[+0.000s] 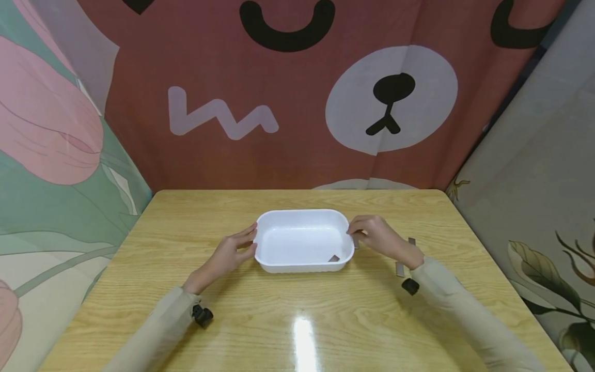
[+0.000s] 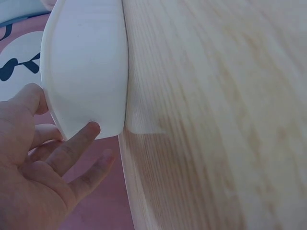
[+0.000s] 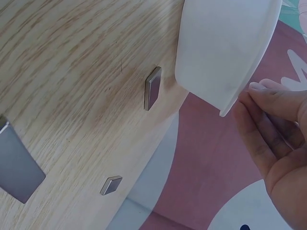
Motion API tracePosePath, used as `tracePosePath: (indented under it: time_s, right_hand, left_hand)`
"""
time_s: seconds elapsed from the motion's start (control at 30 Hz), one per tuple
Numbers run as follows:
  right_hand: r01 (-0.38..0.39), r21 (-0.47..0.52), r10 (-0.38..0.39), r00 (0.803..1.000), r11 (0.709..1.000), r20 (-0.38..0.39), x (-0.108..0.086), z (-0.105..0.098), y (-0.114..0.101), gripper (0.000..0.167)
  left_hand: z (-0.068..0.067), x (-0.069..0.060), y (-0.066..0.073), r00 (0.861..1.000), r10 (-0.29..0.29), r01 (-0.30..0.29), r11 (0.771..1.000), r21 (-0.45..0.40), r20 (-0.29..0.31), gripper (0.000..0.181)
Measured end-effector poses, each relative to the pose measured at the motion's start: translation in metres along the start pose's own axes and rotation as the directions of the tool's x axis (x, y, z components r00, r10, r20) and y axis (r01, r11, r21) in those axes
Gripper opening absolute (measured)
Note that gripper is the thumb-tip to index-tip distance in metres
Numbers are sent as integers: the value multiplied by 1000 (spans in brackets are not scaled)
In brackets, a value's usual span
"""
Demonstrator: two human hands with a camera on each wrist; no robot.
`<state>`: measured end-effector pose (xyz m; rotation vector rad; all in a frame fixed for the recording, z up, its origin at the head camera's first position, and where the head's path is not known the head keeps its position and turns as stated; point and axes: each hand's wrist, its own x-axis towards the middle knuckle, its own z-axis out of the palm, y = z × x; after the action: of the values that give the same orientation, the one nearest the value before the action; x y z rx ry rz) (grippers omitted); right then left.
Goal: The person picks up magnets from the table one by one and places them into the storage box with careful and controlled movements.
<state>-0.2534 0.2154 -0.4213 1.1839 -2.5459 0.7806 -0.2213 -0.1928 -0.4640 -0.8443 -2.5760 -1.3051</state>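
A white rectangular tray [image 1: 304,245] with rounded corners stands on the table between both hands. My left hand [image 1: 231,249] touches its left end, the fingers mostly straight against the rim and outer wall [image 2: 88,67]. At the right end, my right hand [image 1: 378,236] pinches the rim with thumb and forefinger, as the right wrist view shows [image 3: 280,129]. A small shiny flat piece [image 1: 333,258] lies inside the tray, near its front right corner. Beside the right end rests a similar metallic rectangular piece [image 1: 357,242], partly hidden by the right hand in the head view.
Two more metallic rectangular pieces lie on the wooden table [image 1: 260,320], one behind the right forearm [image 1: 411,241] and one by the right wrist [image 1: 400,269]. Printed cloth [image 1: 297,160] hangs along the table's far edge and both sides.
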Motion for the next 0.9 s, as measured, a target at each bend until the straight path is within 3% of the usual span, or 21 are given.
tracePosePath:
  time_s: [0.9]
  right_hand:
    - [-66,-45,67,998,997,17,-4,-2,8,15]
  left_hand:
    - [0,0,0,1000,-6,6,1000,-16,0,44]
